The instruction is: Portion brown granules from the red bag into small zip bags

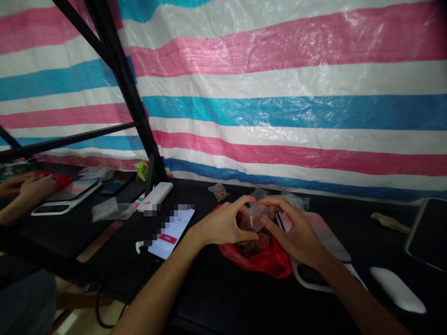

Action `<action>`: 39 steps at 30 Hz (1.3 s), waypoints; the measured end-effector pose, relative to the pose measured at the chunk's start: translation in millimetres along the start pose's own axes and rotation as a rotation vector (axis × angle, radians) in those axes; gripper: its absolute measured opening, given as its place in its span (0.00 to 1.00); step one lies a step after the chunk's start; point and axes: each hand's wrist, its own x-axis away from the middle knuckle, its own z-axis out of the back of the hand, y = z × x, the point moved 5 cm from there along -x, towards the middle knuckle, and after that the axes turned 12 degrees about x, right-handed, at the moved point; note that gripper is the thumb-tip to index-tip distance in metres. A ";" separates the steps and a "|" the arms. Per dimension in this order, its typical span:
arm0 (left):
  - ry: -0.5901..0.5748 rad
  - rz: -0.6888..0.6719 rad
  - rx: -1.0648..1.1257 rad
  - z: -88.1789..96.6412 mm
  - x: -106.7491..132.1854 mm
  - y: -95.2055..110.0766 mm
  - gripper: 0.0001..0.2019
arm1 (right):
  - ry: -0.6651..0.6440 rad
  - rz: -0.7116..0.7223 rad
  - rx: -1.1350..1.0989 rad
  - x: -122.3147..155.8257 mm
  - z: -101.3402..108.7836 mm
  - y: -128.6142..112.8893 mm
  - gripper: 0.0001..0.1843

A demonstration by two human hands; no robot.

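My left hand [226, 222] and my right hand [293, 232] meet over an opened red plastic bag [267, 265]. Between their fingertips they pinch a small clear plastic bag [254, 216]; its contents, if any, are unclear. Small brownish-gold pieces [246, 247] lie inside the red bag, too small to name. A round translucent piece [262, 241] shows among them. Partly beneath my right forearm sits a white digital scale [310, 278] with a pinkish flat plate [326, 235] on top. Behind my hands lies a small clear bag of brown pieces [220, 191].
Left of my arm are a lit phone [171, 235], a white earbud [138, 246] and a white box-like device [156, 196]. A white mouse-shaped object [398, 289] and a dark tablet-like object [428, 235] lie right. Beyond the black metal frame [120, 74], another person's hands [37, 186] work near a second scale [66, 200].
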 end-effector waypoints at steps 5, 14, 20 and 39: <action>0.014 -0.036 0.017 -0.3 -1.1 -2.3 0.23 | 0.059 0.007 -0.020 -1.1 1.7 1.5 0.01; 0.228 -0.169 0.098 11.1 -5.2 -7.5 0.27 | 0.175 0.052 0.041 -8.4 17.6 -1.2 0.03; 0.609 -0.032 -0.191 45.4 -0.4 -27.3 0.19 | 0.326 -0.174 0.183 -8.8 26.8 43.3 0.09; 0.447 0.416 -0.687 52.3 0.5 -104.5 0.19 | 0.472 -0.313 0.406 -4.4 48.0 84.4 0.13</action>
